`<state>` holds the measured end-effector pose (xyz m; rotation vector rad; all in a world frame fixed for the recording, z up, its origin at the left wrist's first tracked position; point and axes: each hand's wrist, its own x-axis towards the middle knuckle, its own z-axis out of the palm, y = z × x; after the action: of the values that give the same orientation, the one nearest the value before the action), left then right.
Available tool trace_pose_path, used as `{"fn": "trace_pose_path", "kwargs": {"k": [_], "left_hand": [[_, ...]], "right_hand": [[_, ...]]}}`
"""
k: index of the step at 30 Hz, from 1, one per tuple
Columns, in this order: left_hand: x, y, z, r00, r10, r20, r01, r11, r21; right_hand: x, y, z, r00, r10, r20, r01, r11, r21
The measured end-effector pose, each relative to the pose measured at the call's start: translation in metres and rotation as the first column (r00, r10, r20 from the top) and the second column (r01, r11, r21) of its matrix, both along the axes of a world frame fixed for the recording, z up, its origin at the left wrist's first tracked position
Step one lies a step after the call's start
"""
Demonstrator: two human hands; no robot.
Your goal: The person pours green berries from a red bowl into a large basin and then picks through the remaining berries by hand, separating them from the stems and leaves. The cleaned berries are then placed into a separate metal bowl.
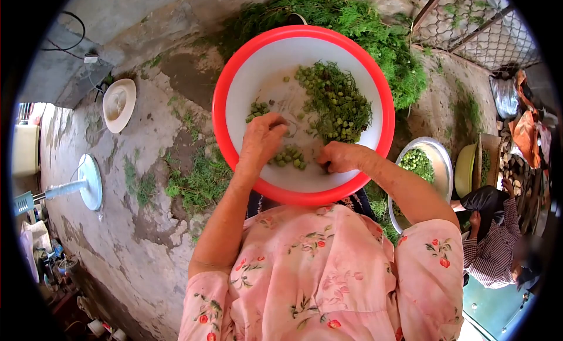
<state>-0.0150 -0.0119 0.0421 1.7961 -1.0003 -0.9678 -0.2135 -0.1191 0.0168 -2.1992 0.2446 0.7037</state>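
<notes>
A big basin with a red rim [221,100] and a white inside stands in front of me. On its right side lies a heap of green sprigs and small round green cones [340,103]. My left hand [264,137] is over the basin's left part with its fingers curled together, just below a small cluster of green cones [256,110]. My right hand [345,157] is closed near the heap's lower edge, its fingertips curled under. Between the hands sits another small pile of cones [288,157]. Whatever either hand pinches is hidden or too small to name.
Cut green branches [358,24] lie behind the basin, and scattered sprigs [202,179] on the concrete floor. A metal basin [446,165] with green pieces stands at right. Nearby sits another person [495,235]. A straw hat [119,105] and a light-blue fan [90,181] are at left.
</notes>
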Motion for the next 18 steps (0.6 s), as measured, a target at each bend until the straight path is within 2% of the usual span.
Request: {"fn": "trace_pose_path", "kwargs": {"k": [5,6,9,11,14,17,18], "left_hand": [[-0.002,-0.001,0.001,1.0,0.0,-0.001,0.0,1.0,0.02],[-0.002,-0.001,0.0,1.0,-0.004,0.005,0.004,1.0,0.02],[-0.001,-0.001,-0.003,1.0,-0.01,-0.003,0.01,0.999,0.033],[-0.002,-0.003,-0.005,1.0,-0.014,-0.006,0.014,0.999,0.039],[-0.003,-0.006,-0.006,1.0,-0.02,-0.001,0.02,0.999,0.029],[-0.003,-0.008,-0.006,1.0,-0.014,-0.015,0.015,1.0,0.014],[-0.003,-0.009,-0.005,1.0,-0.009,-0.019,0.009,1.0,0.018]], "right_hand": [[-0.014,-0.011,0.042,0.988,0.053,-0.148,-0.047,0.998,0.044],[-0.02,-0.014,0.049,0.989,0.087,-0.122,-0.083,0.996,0.039],[-0.04,-0.018,0.092,0.988,-0.018,-0.153,0.012,0.999,-0.043],[-0.062,-0.025,0.105,0.98,-0.033,-0.198,0.016,0.996,-0.089],[-0.1,-0.035,0.104,0.919,0.092,-0.384,-0.225,0.921,-0.318],[-0.11,-0.031,0.114,0.978,-0.054,-0.201,-0.084,0.782,-0.618],[-0.096,-0.029,0.12,0.977,-0.121,-0.173,-0.014,0.778,-0.628]]}}
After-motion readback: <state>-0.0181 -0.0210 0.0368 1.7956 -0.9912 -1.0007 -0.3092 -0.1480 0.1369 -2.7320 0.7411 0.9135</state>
